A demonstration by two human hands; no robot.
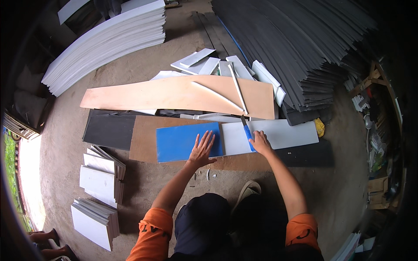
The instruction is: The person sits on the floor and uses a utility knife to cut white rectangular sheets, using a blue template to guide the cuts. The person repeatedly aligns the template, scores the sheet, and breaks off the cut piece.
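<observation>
Concrete floor (117, 74) below; left fingers (203, 142) splay flat on blue panel (180, 141); right fingers (257, 139) wrap blue knife (247, 131); panel seems light, stiff, best held by edges.

We have a plain, rectangular blue panel (178, 142) lying flat, its right edge meeting a long white strip (289, 134) that runs on to the right, also flat. Over the white strip, near the blue panel, we see a knife (247, 132) with a blue handle, its slim blade pointing away from us and tilted slightly left
</observation>
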